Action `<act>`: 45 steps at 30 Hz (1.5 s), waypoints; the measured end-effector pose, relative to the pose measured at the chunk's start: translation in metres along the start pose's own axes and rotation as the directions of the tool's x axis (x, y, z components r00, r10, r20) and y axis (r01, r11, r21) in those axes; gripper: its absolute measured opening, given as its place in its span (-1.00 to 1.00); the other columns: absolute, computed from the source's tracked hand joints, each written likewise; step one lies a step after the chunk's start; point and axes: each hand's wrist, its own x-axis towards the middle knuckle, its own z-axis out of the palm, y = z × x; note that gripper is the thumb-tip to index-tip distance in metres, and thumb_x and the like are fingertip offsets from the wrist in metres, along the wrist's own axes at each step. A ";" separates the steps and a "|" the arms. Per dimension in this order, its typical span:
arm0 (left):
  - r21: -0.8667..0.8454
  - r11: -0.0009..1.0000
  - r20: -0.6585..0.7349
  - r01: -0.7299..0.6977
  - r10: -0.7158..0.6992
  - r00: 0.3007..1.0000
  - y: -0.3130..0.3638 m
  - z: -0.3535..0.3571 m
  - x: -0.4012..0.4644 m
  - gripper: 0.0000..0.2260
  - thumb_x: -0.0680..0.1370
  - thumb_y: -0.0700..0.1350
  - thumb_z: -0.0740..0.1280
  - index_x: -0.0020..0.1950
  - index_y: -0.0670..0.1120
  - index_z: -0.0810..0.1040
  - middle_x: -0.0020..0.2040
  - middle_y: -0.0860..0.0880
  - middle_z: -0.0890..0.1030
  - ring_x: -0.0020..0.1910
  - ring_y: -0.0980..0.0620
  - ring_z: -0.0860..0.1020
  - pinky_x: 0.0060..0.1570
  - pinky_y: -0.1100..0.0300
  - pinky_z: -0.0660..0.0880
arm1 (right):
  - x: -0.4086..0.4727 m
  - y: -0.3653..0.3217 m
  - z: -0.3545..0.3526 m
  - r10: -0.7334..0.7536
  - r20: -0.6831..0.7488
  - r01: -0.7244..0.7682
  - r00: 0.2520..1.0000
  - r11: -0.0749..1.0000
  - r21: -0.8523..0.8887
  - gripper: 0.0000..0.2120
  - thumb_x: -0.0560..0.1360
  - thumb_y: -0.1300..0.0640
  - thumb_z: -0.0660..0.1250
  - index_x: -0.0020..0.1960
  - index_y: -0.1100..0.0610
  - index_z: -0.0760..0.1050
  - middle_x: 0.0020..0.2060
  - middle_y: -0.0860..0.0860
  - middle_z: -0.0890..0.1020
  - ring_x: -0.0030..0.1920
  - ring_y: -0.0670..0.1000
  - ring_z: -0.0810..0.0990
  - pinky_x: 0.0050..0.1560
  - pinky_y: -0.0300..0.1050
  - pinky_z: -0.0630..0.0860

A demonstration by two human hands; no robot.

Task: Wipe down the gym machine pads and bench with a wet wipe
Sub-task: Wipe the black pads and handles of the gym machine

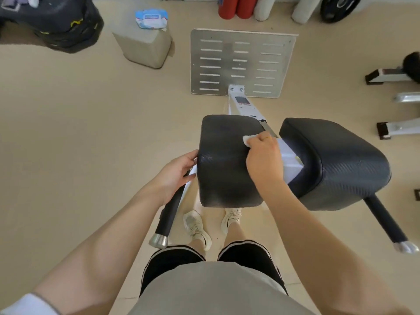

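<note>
Right hand point(263, 155) pinches a wet wipe point(248, 140) against the left pad point(225, 160) while the open left hand point(179, 171) steadies its side.

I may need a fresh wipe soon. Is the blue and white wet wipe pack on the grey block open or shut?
Cannot tell: the blue and white wet wipe pack lies flat on the grey block, too blurred to see its flap.

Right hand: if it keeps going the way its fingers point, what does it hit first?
Right hand, holding the wipe, points up-left across the left pad. Likely only more pad top, then its far edge; depth unclear.
</note>
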 end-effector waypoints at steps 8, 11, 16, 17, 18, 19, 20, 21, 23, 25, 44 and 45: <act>0.011 0.995 0.076 -0.102 0.101 0.992 -0.009 0.002 -0.001 -0.64 0.64 -0.17 0.00 0.41 -0.01 0.33 0.11 0.06 0.54 0.07 0.28 0.50 0.21 0.28 0.41 | -0.040 -0.069 0.048 -0.300 -0.022 0.299 0.954 0.937 0.179 -0.75 0.44 0.39 0.23 0.08 0.26 0.53 0.09 0.16 0.50 0.10 0.15 0.45 -0.07 -0.04 0.52; 0.060 0.983 0.071 -0.175 0.170 0.983 -0.014 0.003 -0.001 -0.51 0.54 -0.40 0.00 0.41 -0.06 0.33 0.12 0.02 0.55 0.00 0.24 0.53 0.01 0.46 0.44 | -0.038 -0.037 0.041 -0.112 -0.148 0.139 0.983 0.974 0.180 -0.74 0.46 0.38 0.22 0.11 0.25 0.54 0.11 0.17 0.52 0.12 0.18 0.44 0.00 -0.01 0.48; 0.100 0.968 -0.025 -0.231 0.235 0.972 -0.009 0.016 -0.006 -0.71 0.58 -0.27 0.12 0.20 -0.02 0.50 0.06 0.17 0.59 -0.01 0.41 0.53 -0.14 0.57 0.43 | -0.032 0.022 0.019 0.178 -0.194 -0.140 0.965 0.971 0.194 -0.68 0.53 0.36 0.13 0.23 0.23 0.47 0.17 0.16 0.46 0.20 0.15 0.38 0.17 -0.11 0.34; 0.101 0.969 -0.058 -0.226 0.233 0.971 -0.007 0.017 -0.005 -0.78 0.59 -0.24 0.15 0.12 -0.03 0.50 -0.02 0.22 0.58 -0.11 0.44 0.53 -0.22 0.60 0.41 | -0.033 0.020 0.019 0.198 -0.196 -0.151 0.961 0.962 0.229 -0.69 0.52 0.37 0.13 0.22 0.25 0.47 0.15 0.19 0.46 0.17 0.16 0.39 0.15 -0.09 0.34; 0.117 0.969 -0.082 -0.220 0.230 0.970 -0.006 0.018 -0.003 -0.84 0.59 -0.22 0.17 0.08 -0.03 0.48 -0.08 0.24 0.56 -0.18 0.44 0.53 -0.27 0.61 0.39 | -0.035 0.013 0.020 0.204 -0.181 -0.152 0.962 0.952 0.266 -0.70 0.51 0.37 0.13 0.20 0.26 0.46 0.15 0.20 0.44 0.16 0.17 0.39 0.13 -0.06 0.35; 0.131 0.968 -0.102 -0.215 0.229 0.968 -0.005 0.019 -0.002 -0.86 0.59 -0.22 0.19 0.10 -0.05 0.46 -0.09 0.23 0.55 -0.20 0.41 0.52 -0.30 0.62 0.39 | -0.037 0.003 0.023 0.179 -0.165 -0.128 0.970 0.952 0.279 -0.70 0.49 0.37 0.13 0.19 0.26 0.45 0.16 0.21 0.42 0.16 0.17 0.38 0.12 -0.05 0.35; 0.141 0.968 -0.128 -0.208 0.226 0.966 -0.005 0.019 -0.001 -0.84 0.58 -0.22 0.21 0.14 -0.09 0.44 -0.06 0.19 0.55 -0.18 0.38 0.51 -0.31 0.61 0.39 | -0.041 -0.011 0.028 0.125 -0.151 -0.081 0.981 0.960 0.268 -0.69 0.49 0.36 0.13 0.20 0.25 0.44 0.17 0.21 0.41 0.17 0.17 0.38 0.12 -0.05 0.36; 0.140 0.969 -0.152 -0.202 0.223 0.963 -0.006 0.019 0.000 -0.80 0.57 -0.24 0.23 0.20 -0.15 0.43 -0.01 0.11 0.58 -0.15 0.34 0.51 -0.30 0.59 0.42 | -0.046 -0.027 0.033 0.046 -0.136 -0.012 0.990 0.970 0.243 -0.68 0.50 0.34 0.13 0.23 0.24 0.42 0.20 0.19 0.40 0.18 0.16 0.37 0.11 -0.07 0.38; 0.108 0.975 -0.191 -0.194 0.211 0.959 -0.009 0.020 0.001 -0.72 0.55 -0.27 0.25 0.27 -0.18 0.41 0.08 -0.04 0.58 -0.08 0.20 0.55 -0.25 0.52 0.48 | -0.055 -0.050 0.044 -0.135 -0.094 0.152 0.986 0.968 0.202 -0.67 0.53 0.29 0.15 0.29 0.20 0.36 0.25 0.15 0.36 0.22 0.11 0.35 0.11 -0.10 0.42; 0.078 0.976 -0.229 -0.205 0.218 0.949 -0.014 0.022 0.003 -0.72 0.54 -0.28 0.26 0.25 -0.17 0.41 0.08 -0.08 0.58 -0.01 0.07 0.56 -0.20 0.47 0.51 | -0.055 -0.051 0.049 -0.226 -0.044 0.231 0.973 0.958 0.173 -0.65 0.53 0.27 0.18 0.31 0.19 0.35 0.28 0.13 0.36 0.24 0.10 0.33 0.09 -0.09 0.45; -0.064 0.975 -0.525 -0.212 0.148 0.838 -0.037 0.052 -0.009 -0.85 0.56 -0.17 0.18 0.01 -0.03 0.53 0.09 -0.08 0.60 0.17 -0.06 0.53 0.25 0.06 0.44 | -0.076 0.026 0.047 -0.286 -0.076 0.295 0.955 0.935 0.197 -0.47 0.47 0.44 0.13 0.41 0.18 0.23 0.28 0.11 0.34 0.26 0.10 0.31 0.06 -0.09 0.43; -0.071 0.971 -0.511 -0.230 0.163 0.844 -0.040 0.057 -0.013 -0.79 0.57 -0.18 0.16 0.09 -0.02 0.54 0.13 -0.03 0.59 0.20 -0.01 0.52 0.27 0.11 0.42 | -0.073 0.037 0.043 -0.287 -0.087 0.297 0.954 0.942 0.154 -0.48 0.47 0.45 0.13 0.40 0.18 0.27 0.28 0.12 0.36 0.25 0.13 0.33 0.04 -0.05 0.44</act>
